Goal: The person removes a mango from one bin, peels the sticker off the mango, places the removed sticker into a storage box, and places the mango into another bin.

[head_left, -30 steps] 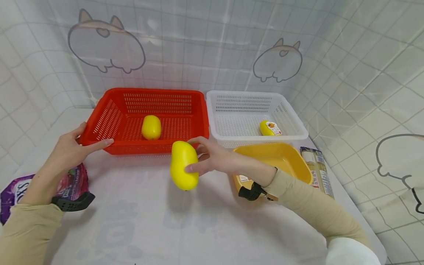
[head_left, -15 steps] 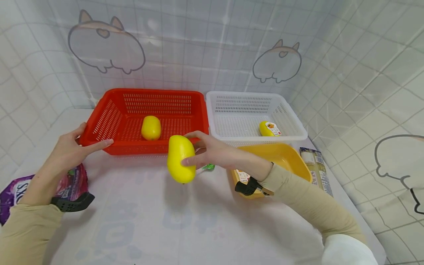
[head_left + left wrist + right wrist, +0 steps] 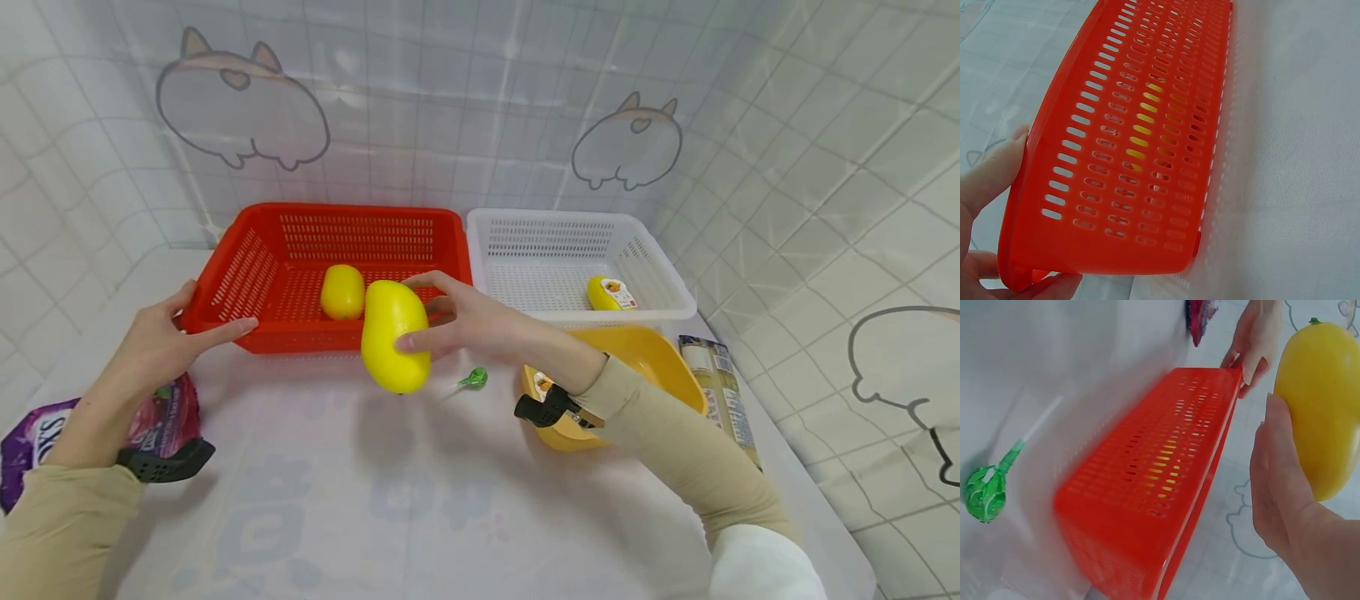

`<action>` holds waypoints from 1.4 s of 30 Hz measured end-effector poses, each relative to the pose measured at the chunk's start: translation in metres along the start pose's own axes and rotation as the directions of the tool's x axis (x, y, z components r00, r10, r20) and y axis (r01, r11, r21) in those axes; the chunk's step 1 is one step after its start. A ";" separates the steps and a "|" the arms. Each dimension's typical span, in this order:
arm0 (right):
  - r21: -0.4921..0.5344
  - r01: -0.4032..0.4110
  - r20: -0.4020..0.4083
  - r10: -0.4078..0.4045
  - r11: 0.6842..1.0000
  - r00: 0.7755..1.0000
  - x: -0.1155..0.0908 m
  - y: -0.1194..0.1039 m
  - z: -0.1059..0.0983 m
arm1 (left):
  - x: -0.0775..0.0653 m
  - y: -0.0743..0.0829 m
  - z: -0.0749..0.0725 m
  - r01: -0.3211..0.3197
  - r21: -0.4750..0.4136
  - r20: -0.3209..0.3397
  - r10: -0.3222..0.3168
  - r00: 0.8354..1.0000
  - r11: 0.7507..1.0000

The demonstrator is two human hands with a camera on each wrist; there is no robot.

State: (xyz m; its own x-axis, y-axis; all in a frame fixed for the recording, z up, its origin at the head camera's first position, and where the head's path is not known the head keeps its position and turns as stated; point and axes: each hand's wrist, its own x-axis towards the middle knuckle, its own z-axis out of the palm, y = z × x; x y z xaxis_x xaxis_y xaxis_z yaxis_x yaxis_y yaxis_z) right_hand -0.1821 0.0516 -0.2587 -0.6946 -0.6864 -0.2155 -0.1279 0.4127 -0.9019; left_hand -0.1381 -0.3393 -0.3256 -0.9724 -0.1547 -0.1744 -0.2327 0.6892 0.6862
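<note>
My left hand (image 3: 161, 333) grips the front left corner of the red plastic basket (image 3: 292, 337), its thumb lying along the rim in the left wrist view. Inside that basket rests a yellow mango (image 3: 342, 292). My right hand (image 3: 461, 323) holds another mango (image 3: 386, 342) by its side, raised over the table and overlapping the basket's front wall in the head view. The right wrist view shows this held mango (image 3: 1322, 406) with its stem end upward and the thumb against it. A green-wrapped lollipop (image 3: 475, 378) lies on the table below the right hand.
To the right of the red basket stands a white basket (image 3: 585, 317) holding a labelled mango (image 3: 602, 293). A yellow tub (image 3: 675, 375) sits before it, partly behind the right forearm. A flat packet (image 3: 720, 387) lies at far right, a purple-pink bag (image 3: 176, 412) under the left forearm.
The right hand has carried the mango left and away from the body, up to the red basket's front. The lollipop has come into view. The left hand stays on the rim.
</note>
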 end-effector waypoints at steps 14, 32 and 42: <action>0.172 0.028 -0.004 -0.028 0.985 1.000 0.015 -0.009 -0.002 | 0.002 -0.003 0.000 0.002 0.003 0.003 -0.002 1.000 1.000; 0.252 0.005 -0.077 0.015 0.968 0.997 0.044 -0.019 -0.014 | 0.001 -0.004 0.001 0.005 0.008 0.009 -0.005 1.000 1.000; 0.250 0.014 -0.075 0.005 0.968 0.997 0.058 -0.024 -0.021 | 0.000 -0.003 0.000 -0.001 0.006 0.009 0.001 1.000 1.000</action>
State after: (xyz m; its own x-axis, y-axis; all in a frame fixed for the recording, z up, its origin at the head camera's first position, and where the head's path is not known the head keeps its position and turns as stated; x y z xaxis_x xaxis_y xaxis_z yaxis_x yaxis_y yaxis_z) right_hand -0.2340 0.0139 -0.2417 -0.7467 -0.6371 -0.1913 0.0432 0.2405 -0.9697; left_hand -0.1377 -0.3413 -0.3278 -0.9725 -0.1477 -0.1803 -0.2318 0.6932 0.6825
